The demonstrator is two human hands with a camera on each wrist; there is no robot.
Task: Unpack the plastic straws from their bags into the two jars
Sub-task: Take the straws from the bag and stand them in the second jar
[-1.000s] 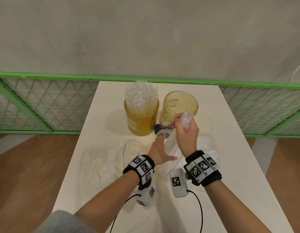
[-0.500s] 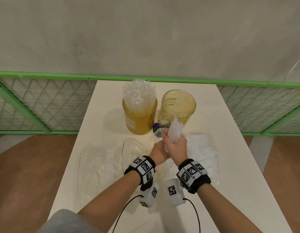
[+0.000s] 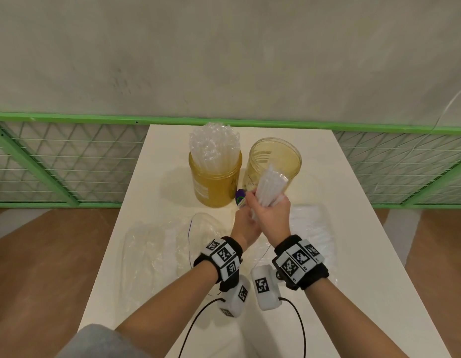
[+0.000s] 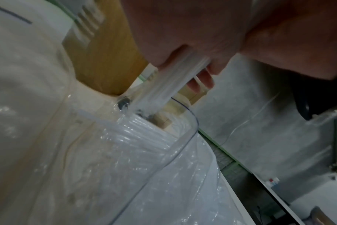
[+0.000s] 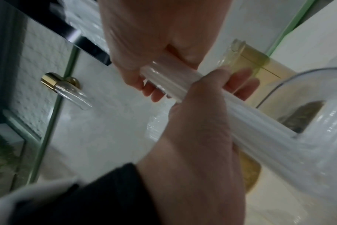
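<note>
Now my right hand [image 3: 272, 215] and left hand [image 3: 246, 223] both grip the straw bundle [image 3: 270, 183], tilted toward the empty jar [image 3: 274, 157] for dropping in.

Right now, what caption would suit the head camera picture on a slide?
Both hands grip a bundle of clear straws before the empty jar; the neighbouring jar is already full.
</note>
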